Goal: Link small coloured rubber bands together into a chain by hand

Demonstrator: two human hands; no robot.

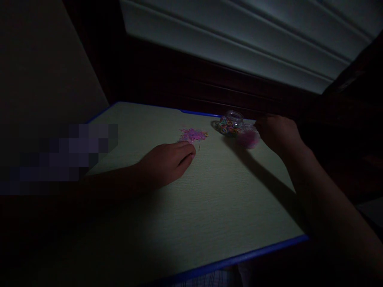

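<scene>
A loose pile of small pink and purple shiny pieces [194, 134] lies on the pale tabletop, with a few yellow bits at its right side. Just in front of it rests my left hand [169, 163], its fingers bent and pressed together; whatever they hold, if anything, is too small to see. My right hand [279, 133] is closed on the top of a clear plastic bag [248, 138] with pink contents, which hangs low over the table. Beside the bag stands an open clear jar [231, 124] holding several colourful ring-shaped pieces.
The table [209, 199] has a pale top and a blue edge. Behind it are a dark wooden frame and light horizontal slats [239, 52]. The room is dim, and my right arm's shadow crosses the tabletop. A pixelated patch covers the left side.
</scene>
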